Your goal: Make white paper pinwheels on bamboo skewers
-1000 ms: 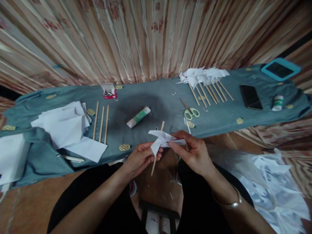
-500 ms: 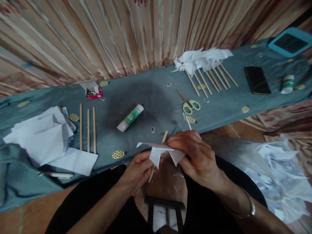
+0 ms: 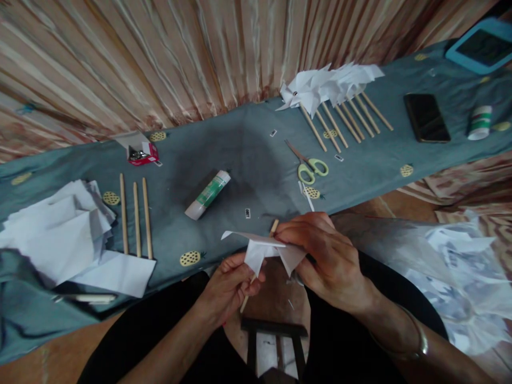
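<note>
Just off the table's front edge, a white paper pinwheel (image 3: pixel 256 250) is held between my two hands. My left hand (image 3: pixel 230 285) is closed on its left side and on the thin wooden stick (image 3: pixel 274 227) that passes behind the paper. With bent fingers, my right hand (image 3: pixel 326 261) grips the right side of the paper near the stick's upper end. How the paper is fixed to the stick is hidden by the fingers. Beyond the hands lie a glue stick (image 3: pixel 208 194) and green-handled scissors (image 3: pixel 307 165).
On the left are stacked white paper sheets (image 3: pixel 60 226), three wooden sticks (image 3: pixel 136 218), a pen (image 3: pixel 86 298) and a red box of small metal pieces (image 3: pixel 143 154). Finished-looking pinwheels (image 3: pixel 332 88), a phone (image 3: pixel 427 118) and a blue-framed tablet (image 3: pixel 484 47) lie right. A plastic bag (image 3: pixel 460 288) stands lower right.
The view has shifted slightly. My left fingers have moved a little along the stick beneath the paper; my right hand keeps its grip on the pinwheel.
</note>
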Available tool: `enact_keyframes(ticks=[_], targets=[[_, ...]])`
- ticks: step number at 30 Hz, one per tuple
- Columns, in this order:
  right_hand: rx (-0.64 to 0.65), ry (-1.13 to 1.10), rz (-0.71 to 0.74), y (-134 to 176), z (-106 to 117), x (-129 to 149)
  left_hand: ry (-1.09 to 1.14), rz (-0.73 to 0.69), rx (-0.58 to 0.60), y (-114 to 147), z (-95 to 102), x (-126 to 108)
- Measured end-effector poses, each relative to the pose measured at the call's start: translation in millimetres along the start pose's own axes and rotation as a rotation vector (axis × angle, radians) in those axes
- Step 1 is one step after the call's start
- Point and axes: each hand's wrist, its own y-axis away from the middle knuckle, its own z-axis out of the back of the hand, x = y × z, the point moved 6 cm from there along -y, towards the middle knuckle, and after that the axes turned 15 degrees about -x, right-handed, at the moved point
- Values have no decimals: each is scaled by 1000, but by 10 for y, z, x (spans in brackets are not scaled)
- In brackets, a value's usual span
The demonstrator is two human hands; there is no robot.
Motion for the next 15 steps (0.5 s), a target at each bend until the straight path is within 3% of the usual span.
enact_keyframes(ticks=[15], targets=[[-12, 22, 20, -19, 49, 5, -36, 3, -34, -58, 26, 64]])
